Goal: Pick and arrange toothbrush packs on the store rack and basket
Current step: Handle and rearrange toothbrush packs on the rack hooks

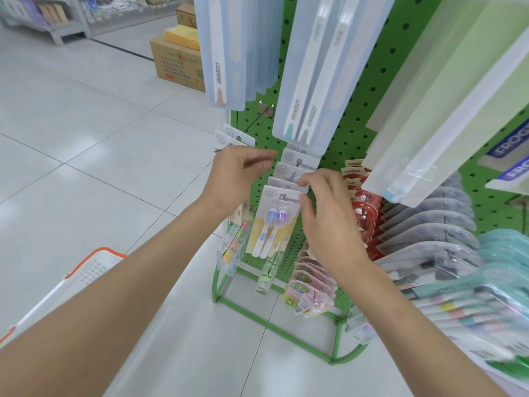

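Note:
Several toothbrush packs (pixel 272 224) with white card tops hang in a row on a metal hook of the green pegboard rack (pixel 357 90); the front pack shows two small brushes, blue and purple. My right hand (pixel 323 216) pinches the card tops at the right edge of this row, thumb on the front pack. My left hand (pixel 237 176) hovers at the left of the row, fingers curled and apart, holding nothing. An orange-and-white basket (pixel 86 270) stands on the floor at lower left, partly hidden by my left forearm.
Long pale blue toothbrush packs (pixel 309 81) hang above the hands. Red packs (pixel 363 207), grey packs (pixel 429 233) and teal packs (pixel 503 253) crowd the right side. Pink packs (pixel 312 285) hang low. Cardboard boxes (pixel 177 64) sit on the tiled floor behind the rack.

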`<control>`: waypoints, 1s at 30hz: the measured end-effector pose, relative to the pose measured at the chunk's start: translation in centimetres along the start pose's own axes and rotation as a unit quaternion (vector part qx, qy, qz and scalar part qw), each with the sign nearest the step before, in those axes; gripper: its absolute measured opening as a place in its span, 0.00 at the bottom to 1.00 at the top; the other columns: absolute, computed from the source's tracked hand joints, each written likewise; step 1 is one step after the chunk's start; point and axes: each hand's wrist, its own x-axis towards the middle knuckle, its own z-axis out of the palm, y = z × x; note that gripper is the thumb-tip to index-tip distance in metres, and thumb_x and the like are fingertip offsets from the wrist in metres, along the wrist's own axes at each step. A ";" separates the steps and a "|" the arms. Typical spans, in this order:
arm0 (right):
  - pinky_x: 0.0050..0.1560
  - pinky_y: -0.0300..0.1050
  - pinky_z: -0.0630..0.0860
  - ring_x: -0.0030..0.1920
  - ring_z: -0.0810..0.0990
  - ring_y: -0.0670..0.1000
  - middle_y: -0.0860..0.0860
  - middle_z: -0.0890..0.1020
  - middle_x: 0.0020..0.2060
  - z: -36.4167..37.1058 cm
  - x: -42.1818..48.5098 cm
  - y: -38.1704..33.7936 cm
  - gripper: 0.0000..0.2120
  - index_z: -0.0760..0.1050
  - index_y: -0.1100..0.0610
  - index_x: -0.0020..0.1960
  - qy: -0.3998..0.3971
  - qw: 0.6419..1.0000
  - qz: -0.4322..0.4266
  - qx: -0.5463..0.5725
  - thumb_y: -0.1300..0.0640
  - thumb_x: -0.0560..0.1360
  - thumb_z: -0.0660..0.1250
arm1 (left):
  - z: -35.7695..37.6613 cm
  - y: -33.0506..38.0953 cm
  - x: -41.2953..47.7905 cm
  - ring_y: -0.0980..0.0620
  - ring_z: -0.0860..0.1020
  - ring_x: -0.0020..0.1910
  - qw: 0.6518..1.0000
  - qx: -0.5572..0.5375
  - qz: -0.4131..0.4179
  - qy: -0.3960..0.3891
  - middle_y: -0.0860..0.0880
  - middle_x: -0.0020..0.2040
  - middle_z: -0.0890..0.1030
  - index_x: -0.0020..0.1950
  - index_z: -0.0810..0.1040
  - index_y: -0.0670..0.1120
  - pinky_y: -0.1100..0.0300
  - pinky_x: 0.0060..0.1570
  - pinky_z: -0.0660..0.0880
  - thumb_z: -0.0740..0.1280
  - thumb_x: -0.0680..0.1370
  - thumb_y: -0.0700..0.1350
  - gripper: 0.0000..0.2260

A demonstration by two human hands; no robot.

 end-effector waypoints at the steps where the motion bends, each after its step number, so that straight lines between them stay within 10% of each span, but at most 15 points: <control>1: 0.59 0.46 0.71 0.58 0.73 0.54 0.54 0.73 0.57 0.0 0.0 0.0 0.08 0.75 0.60 0.57 -0.001 1.000 -0.004 0.002 0.67 0.79 0.62 | 0.1 0.1 0.3 0.63 0.81 0.44 1.000 -0.005 -0.003 -0.002 0.51 0.49 0.84 0.58 0.83 0.43 0.64 0.54 0.77 0.68 0.77 0.34 0.11; 8: 0.50 0.49 0.73 0.48 0.75 0.50 0.50 0.76 0.48 0.1 0.4 0.1 0.03 0.75 0.59 0.51 -0.019 1.000 0.008 0.020 0.62 0.80 0.63 | 0.9 0.4 1.4 0.57 0.79 0.41 0.996 -0.035 -0.063 -0.055 0.48 0.46 0.84 0.57 0.83 0.43 0.69 0.47 0.78 0.70 0.76 0.35 0.10; 13: 0.49 0.49 0.75 0.46 0.77 0.49 0.50 0.78 0.46 0.0 0.4 0.2 0.04 0.78 0.60 0.51 -0.008 1.000 0.003 0.027 0.63 0.79 0.65 | 1.1 0.2 1.1 0.47 0.81 0.44 0.996 -0.057 -0.064 -0.021 0.48 0.41 0.84 0.53 0.83 0.44 0.55 0.52 0.81 0.69 0.77 0.34 0.08; 20: 0.49 0.48 0.75 0.45 0.76 0.49 0.50 0.78 0.46 0.0 0.5 0.0 0.04 0.78 0.60 0.49 0.004 1.000 0.009 0.026 0.63 0.79 0.65 | 0.6 0.4 0.3 0.61 0.81 0.34 0.993 -0.096 -0.055 0.027 0.54 0.37 0.83 0.52 0.82 0.46 0.68 0.41 0.79 0.68 0.77 0.33 0.10; 30: 0.50 0.54 0.76 0.47 0.77 0.53 0.53 0.78 0.48 0.3 0.4 -0.1 0.04 0.77 0.61 0.52 0.011 1.000 -0.002 0.018 0.65 0.79 0.64 | -2.4 -3.6 -3.6 0.49 0.84 0.49 0.988 -0.084 -0.098 0.088 0.49 0.46 0.86 0.45 0.85 0.52 0.49 0.57 0.79 0.71 0.76 0.35 0.12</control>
